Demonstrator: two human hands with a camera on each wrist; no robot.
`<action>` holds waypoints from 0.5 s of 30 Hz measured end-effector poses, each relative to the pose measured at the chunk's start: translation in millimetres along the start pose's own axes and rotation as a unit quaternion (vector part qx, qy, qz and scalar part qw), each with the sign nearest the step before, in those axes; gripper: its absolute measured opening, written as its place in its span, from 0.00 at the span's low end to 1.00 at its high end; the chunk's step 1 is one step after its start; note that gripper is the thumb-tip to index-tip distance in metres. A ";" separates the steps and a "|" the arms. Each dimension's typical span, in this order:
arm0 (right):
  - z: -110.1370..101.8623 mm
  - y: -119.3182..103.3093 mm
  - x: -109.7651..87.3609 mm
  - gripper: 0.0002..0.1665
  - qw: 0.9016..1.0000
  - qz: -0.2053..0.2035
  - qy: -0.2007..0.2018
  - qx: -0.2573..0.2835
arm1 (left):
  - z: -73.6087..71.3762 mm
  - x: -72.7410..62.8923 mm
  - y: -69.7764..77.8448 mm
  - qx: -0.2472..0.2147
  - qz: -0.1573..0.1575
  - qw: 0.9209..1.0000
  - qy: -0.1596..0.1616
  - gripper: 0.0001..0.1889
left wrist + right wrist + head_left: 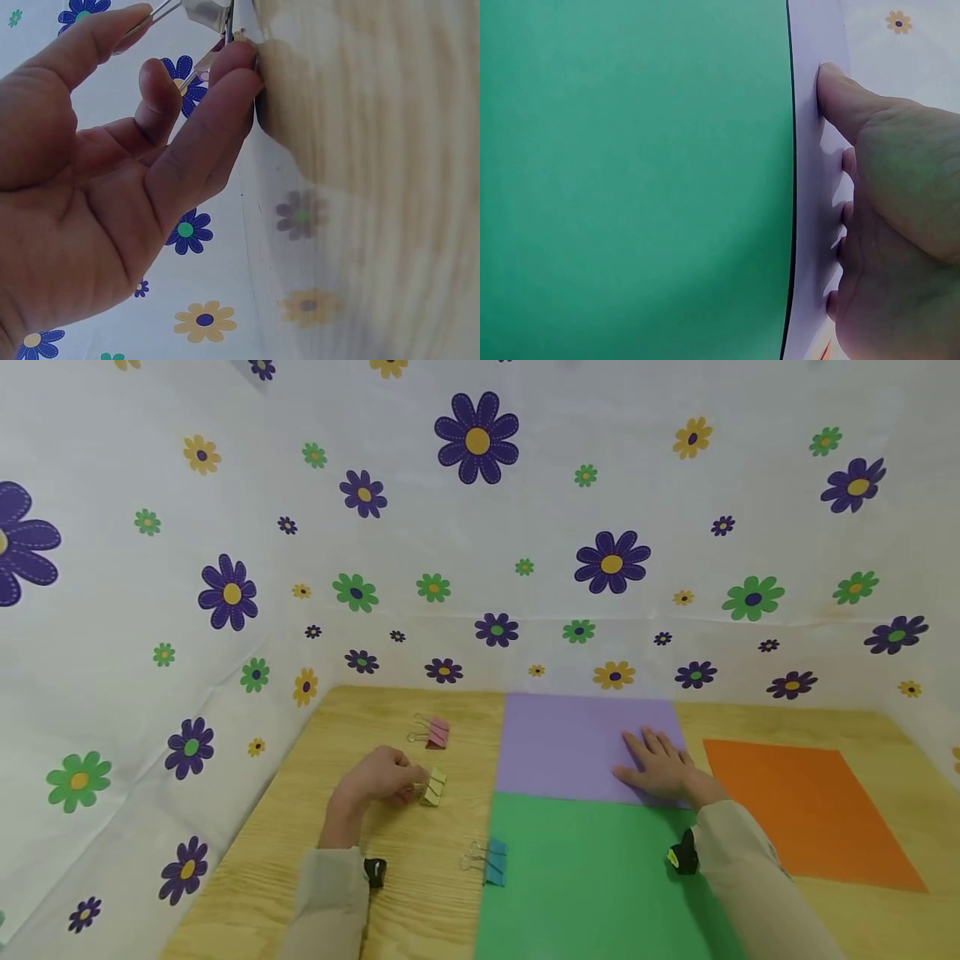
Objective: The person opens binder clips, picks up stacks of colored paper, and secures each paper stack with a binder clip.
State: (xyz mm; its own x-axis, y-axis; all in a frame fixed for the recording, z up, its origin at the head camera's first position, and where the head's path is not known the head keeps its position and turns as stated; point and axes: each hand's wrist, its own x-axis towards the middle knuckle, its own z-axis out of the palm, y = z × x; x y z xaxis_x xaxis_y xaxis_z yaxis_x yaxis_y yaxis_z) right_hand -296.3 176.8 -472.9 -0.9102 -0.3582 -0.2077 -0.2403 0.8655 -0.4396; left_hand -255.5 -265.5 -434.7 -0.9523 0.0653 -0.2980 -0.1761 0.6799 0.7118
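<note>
My left hand [381, 775] is at a pale yellow binder clip [433, 787] on the wooden table, thumb and curled fingers at its wire handles. In the left wrist view, the thumb lies against one wire handle [161, 11], and the clip's body is partly cut off at the top edge. My right hand [658, 764] rests on a purple sheet [555, 747], fingers spread and straight. A green sheet [585, 877] lies along the purple one's near edge. On the green sheet's left edge sits a blue binder clip [496, 862], wire handles pointing left.
Behind the yellow clip lies a pink binder clip [438, 732]. An orange sheet [813, 810] is on the table [292, 852] right of my right hand. White flowered cloth [420, 543] rises along the table's back and sides.
</note>
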 end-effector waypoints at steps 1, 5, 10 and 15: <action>0.7 0.7 -0.9 0.52 1.000 0.001 0.000 0.003 | 1.2 -0.1 0.2 -0.001 0.000 1.000 0.000 0.15; 1.2 -0.3 -3.8 0.51 1.000 0.003 0.001 0.006 | 3.9 -0.6 0.7 -0.004 -0.001 1.000 0.003 0.15; 0.7 -2.3 -4.8 0.51 1.000 0.004 0.000 0.009 | 3.7 -1.8 2.6 -0.002 -0.002 1.000 0.001 0.15; -2.5 -5.3 -5.3 0.51 1.000 0.003 0.001 0.012 | 3.2 -2.8 3.7 0.003 -0.005 1.000 0.004 0.13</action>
State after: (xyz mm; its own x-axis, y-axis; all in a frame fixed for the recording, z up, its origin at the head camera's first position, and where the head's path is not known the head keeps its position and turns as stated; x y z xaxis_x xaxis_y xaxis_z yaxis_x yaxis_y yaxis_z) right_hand -291.0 175.0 -467.3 -0.9123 -0.3526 -0.2085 -0.2272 0.8591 -0.4586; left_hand -252.7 -260.8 -433.3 -0.9528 0.0528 -0.2990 -0.1832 0.6853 0.7048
